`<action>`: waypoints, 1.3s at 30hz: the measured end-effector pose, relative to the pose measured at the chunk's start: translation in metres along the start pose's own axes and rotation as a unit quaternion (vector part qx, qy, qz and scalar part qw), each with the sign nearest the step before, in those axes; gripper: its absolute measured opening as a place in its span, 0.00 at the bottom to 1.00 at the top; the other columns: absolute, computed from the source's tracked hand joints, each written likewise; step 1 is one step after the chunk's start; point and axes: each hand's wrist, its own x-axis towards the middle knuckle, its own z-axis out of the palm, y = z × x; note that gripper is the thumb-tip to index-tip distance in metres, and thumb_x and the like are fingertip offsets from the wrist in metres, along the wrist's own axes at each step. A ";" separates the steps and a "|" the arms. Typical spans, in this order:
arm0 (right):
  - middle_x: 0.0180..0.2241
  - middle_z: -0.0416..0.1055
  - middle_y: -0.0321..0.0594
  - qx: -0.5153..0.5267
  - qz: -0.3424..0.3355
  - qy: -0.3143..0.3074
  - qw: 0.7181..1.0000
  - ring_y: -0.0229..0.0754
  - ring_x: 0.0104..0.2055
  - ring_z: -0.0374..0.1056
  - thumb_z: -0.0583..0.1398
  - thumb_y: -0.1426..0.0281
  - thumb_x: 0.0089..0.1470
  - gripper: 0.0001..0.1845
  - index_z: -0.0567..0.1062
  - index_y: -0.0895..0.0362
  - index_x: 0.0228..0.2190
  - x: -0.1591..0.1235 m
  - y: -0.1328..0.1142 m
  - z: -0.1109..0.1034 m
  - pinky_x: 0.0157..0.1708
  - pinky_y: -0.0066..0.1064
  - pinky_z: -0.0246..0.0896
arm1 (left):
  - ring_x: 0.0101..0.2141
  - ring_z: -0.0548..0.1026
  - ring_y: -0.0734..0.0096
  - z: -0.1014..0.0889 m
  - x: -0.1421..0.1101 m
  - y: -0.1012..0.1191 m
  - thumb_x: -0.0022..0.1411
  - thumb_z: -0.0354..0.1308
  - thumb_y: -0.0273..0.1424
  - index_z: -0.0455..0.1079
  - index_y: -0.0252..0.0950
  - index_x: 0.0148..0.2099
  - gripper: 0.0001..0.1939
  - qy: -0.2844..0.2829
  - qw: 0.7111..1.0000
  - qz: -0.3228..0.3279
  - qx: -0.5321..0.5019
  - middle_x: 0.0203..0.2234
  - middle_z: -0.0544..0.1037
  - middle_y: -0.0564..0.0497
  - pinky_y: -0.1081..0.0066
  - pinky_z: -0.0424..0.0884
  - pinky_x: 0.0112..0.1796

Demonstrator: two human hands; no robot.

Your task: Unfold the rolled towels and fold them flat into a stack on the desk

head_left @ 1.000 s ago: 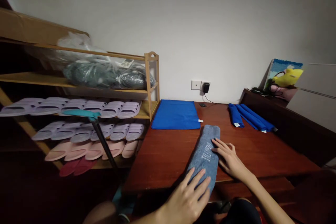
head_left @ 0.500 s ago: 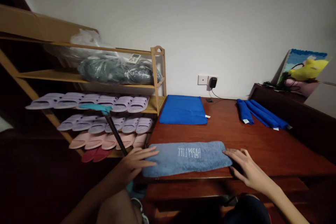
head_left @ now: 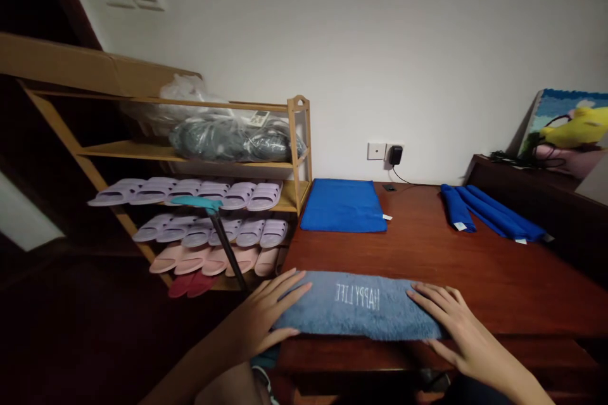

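Observation:
A folded grey-blue towel (head_left: 323,310) lies along the front edge of the wooden table, its white "HAPPY LIFE" lettering appearing reversed. My left hand (head_left: 270,307) is at its left end, fingers stretched over the top and thumb at the front edge. At the opposite end, my right hand (head_left: 451,319) has its fingers on the upper side and its thumb low by the front edge. The towel sits between fingers and thumb of each hand. Behind it lies a flat, folded bright blue cloth (head_left: 344,205) with a white tag.
Rolled blue cloths (head_left: 501,212) lie at the table's (head_left: 403,250) right rear. A wooden rack (head_left: 292,158) with several slippers (head_left: 263,196) and bagged items (head_left: 228,139) stands left. A teal-topped pole (head_left: 228,243) leans before it. A black plug (head_left: 396,154) is in the wall.
The towel has come nearer to me, and its front now reaches the table edge. Both hands have moved further over its ends. The camera view has shifted slightly left.

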 end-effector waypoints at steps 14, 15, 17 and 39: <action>0.37 0.74 0.46 -0.071 -0.097 0.291 0.949 0.49 0.36 0.66 0.57 0.62 0.53 0.39 0.52 0.61 0.62 0.008 -0.087 0.020 0.40 0.43 0.58 | 0.59 0.60 0.61 -0.026 0.121 -0.049 0.65 0.39 0.16 0.67 0.35 0.52 0.21 0.059 0.991 0.047 0.113 0.53 0.71 0.44 0.52 0.49 0.57; 0.37 0.73 0.46 -0.063 -0.089 0.304 0.946 0.50 0.35 0.65 0.57 0.64 0.52 0.37 0.54 0.61 0.61 0.017 -0.097 0.023 0.39 0.43 0.58 | 0.59 0.59 0.60 -0.022 0.139 -0.055 0.65 0.39 0.16 0.67 0.35 0.52 0.21 0.076 0.990 0.049 0.112 0.54 0.70 0.43 0.51 0.50 0.56; 0.35 0.72 0.47 -0.052 -0.059 0.330 0.941 0.50 0.35 0.63 0.56 0.66 0.52 0.32 0.59 0.60 0.58 0.036 -0.115 0.029 0.37 0.44 0.59 | 0.60 0.57 0.59 -0.007 0.171 -0.061 0.67 0.41 0.18 0.66 0.35 0.52 0.18 0.088 0.988 0.064 0.108 0.55 0.69 0.43 0.50 0.51 0.55; 0.56 0.63 0.49 -0.034 -0.098 0.302 0.948 0.52 0.61 0.53 0.54 0.81 0.51 0.26 0.67 0.61 0.52 0.048 -0.117 0.065 0.52 0.42 0.50 | 0.33 0.75 0.57 0.053 0.169 -0.032 0.51 0.61 0.42 0.71 0.35 0.25 0.15 -0.024 0.871 -0.325 -0.367 0.26 0.78 0.48 0.69 0.66 0.33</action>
